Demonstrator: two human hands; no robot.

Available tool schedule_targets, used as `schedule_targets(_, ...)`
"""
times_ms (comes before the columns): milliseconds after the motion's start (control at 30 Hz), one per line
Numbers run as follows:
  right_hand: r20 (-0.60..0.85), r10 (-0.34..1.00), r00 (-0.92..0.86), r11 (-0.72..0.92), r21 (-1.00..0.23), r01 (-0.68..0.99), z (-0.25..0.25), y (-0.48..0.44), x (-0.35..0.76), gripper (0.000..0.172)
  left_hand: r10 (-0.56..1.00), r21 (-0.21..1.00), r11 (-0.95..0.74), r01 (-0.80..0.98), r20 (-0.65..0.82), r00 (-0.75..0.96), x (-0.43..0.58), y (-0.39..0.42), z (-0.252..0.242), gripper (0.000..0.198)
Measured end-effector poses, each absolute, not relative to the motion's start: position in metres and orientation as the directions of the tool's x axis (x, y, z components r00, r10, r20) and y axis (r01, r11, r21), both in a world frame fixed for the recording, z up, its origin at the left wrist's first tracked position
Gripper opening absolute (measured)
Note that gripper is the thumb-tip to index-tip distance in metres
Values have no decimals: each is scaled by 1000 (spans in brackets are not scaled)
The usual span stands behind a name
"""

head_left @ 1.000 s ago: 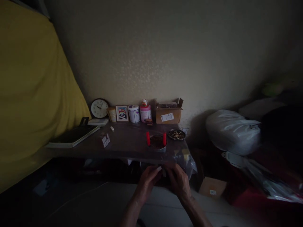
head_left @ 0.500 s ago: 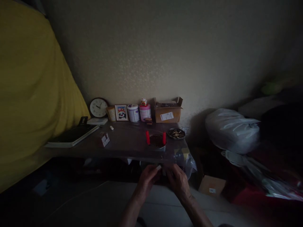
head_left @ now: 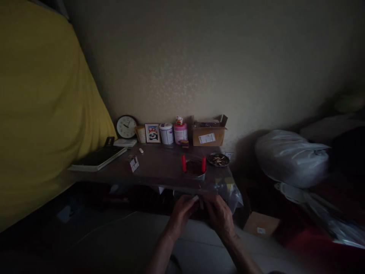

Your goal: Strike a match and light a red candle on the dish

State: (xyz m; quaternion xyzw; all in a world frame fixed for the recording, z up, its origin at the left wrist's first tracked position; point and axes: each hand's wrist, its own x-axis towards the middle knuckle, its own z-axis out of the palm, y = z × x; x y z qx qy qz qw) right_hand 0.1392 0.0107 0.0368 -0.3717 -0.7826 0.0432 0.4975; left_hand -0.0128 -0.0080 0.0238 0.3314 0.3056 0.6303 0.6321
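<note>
The work in hand looks like fine handling with both hands, close together in front of the near edge of the dark brown table (head_left: 164, 163). The left hand (head_left: 182, 210) pinches a small pale flat-sided item (head_left: 195, 198) between its fingers. The right hand (head_left: 221, 216) has its fingers curled in narrowly beside a thin pale strip (head_left: 201, 203); whether they grip it, or whether strip and item are one piece, I cannot tell in this dim light. Both lie low between the hands, short of the shallow round metal bowl (head_left: 203, 177) with two upright red cylindrical sticks (head_left: 183, 163) in it. To the right of that bowl is a dark round dish (head_left: 218, 166) of scattered thin pale sticks (head_left: 219, 160).

The next move seems to call for a steady left pinch and small, careful motion of the right fingers.

Compared with half a second ago, the view has swung slightly left, so everything sits further right in it; the hands keep much the same pose, and nothing on the table appears to have moved
</note>
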Motion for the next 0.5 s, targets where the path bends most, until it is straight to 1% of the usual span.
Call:
schedule_targets(100, 738, 630, -242, 715, -430, 552, 38, 13, 141, 17, 999, 798, -7, -603, 29, 27, -14, -9, 24, 15)
schedule_targets(200, 760, 625, -179, 706, -453, 544, 52, 7, 142, 15, 1000, 795, 10, -607, -5, 11, -14, -7, 24, 18)
schedule_targets(267, 790, 597, -141, 720, -450, 528, 62, -1, 142, 14, 999, 801, 23, -598, -47, -24, -13, -4, 23, 18)
schedule_targets(300, 801, 579, -151, 735, -433, 522, 64, -4, 141, 15, 997, 805, 28, -592, -64, -40, -12, -3, 23, 18)
schedule_targets(400, 788, 550, -278, 771, -351, 531, 57, -2, 140, 19, 997, 805, 24, -593, -63, -45, -11, -3, 22, 17)
schedule_targets(433, 768, 564, -303, 759, -338, 556, 50, 3, 140, 21, 998, 800, 16, -600, -46, -36, -12, -3, 22, 17)
schedule_targets(467, 749, 599, -284, 722, -352, 596, 43, 10, 141, 25, 999, 795, 9, -607, -31, -27, -12, -4, 22, 17)
schedule_targets(500, 735, 640, -221, 665, -387, 638, 36, 16, 142, 26, 1000, 791, 3, -611, -20, -21, -13, -5, 22, 17)
